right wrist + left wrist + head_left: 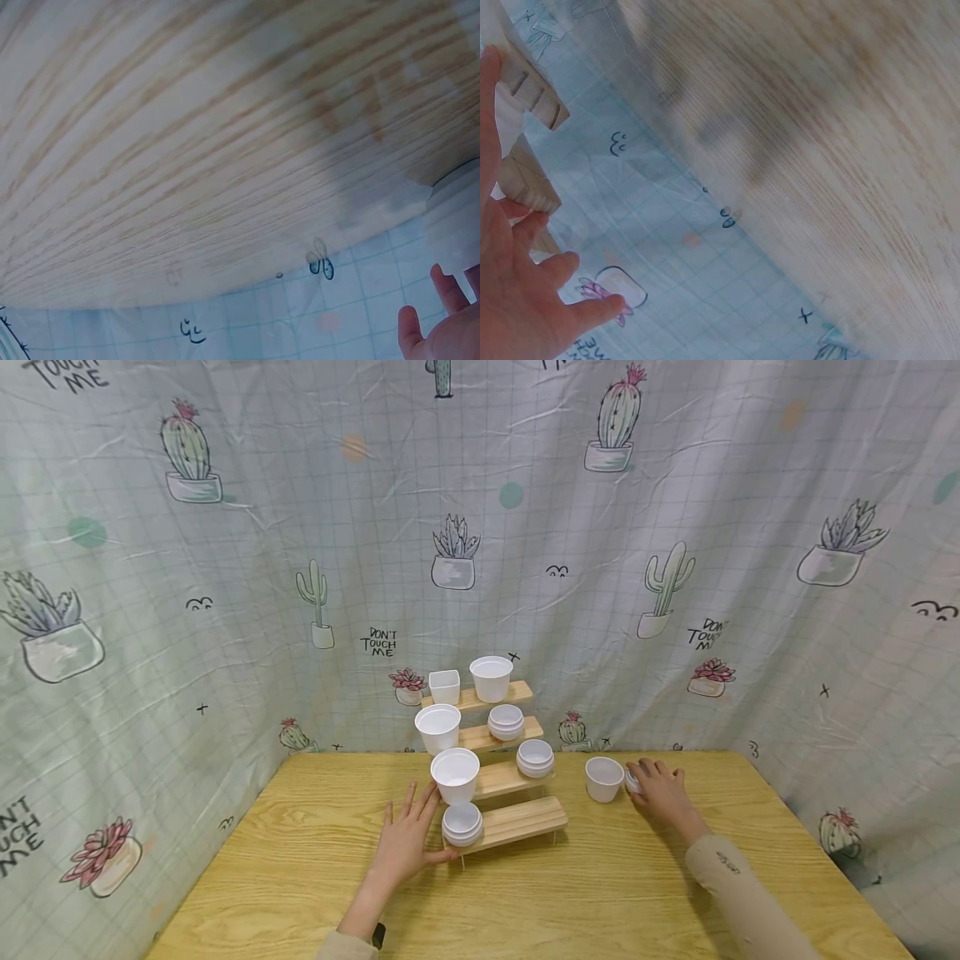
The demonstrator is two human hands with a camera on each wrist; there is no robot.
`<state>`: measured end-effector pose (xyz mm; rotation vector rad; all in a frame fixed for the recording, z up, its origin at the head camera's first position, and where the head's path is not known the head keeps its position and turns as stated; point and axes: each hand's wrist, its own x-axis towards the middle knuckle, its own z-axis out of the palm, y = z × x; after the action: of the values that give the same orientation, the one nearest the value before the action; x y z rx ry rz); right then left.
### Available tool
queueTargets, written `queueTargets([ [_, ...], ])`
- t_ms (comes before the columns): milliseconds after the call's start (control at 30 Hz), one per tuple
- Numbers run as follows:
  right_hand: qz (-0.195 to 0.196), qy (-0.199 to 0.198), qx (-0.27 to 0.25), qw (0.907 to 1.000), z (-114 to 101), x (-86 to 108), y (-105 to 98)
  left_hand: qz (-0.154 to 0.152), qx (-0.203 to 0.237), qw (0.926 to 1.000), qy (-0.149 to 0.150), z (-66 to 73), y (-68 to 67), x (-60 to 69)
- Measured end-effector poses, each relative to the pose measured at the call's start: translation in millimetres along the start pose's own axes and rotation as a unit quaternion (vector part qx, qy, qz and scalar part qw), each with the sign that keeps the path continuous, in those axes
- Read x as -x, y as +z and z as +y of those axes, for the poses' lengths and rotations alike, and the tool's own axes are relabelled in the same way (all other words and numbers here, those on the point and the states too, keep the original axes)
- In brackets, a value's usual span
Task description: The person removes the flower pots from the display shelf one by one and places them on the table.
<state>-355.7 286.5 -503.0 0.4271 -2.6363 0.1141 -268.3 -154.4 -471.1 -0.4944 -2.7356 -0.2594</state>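
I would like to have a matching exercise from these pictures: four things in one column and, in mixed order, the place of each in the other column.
Things
1. Square white pot
2. Left hand
3. Right hand
4. Cactus-print curtain

Places
A. Hanging behind the table
B. Touching the left side of the wooden stand
C. At the left end of the top shelf
D. On a small white pot, to the right of the stand

Right pairs: 1-C, 2-B, 3-D, 4-A
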Motion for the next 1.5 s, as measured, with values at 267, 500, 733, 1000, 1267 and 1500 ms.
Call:
queueTargets([
  [267,0.013,-0.005,-0.002,0.9999,2,1.7,1,-0.001,0.001,1.0000,0.000,-0.5,-0.8,-0.9],
  [500,0.019,-0.020,0.003,0.9996,5,2.3,-1,-0.002,-0.001,1.0000,0.001,-0.7,-1.5,-1.1],
  [733,0.033,-0.022,0.010,0.9992,5,4.2,-9,-0.002,-0.001,1.0000,0.001,-0.7,-1.8,-0.8],
  [1000,0.051,-0.037,0.006,0.9980,2,9.0,-17,-0.002,0.005,1.0000,0.001,-0.6,-1.6,-1.0],
  [1267,0.079,-0.063,0.006,0.9948,-8,17.6,-27,-0.004,0.007,1.0000,0.001,-0.1,-0.6,0.5],
  [1500,0.122,-0.107,0.012,0.9867,-14,23.7,-34,-0.001,0.010,1.0000,0.002,-0.3,0.6,0.7],
])
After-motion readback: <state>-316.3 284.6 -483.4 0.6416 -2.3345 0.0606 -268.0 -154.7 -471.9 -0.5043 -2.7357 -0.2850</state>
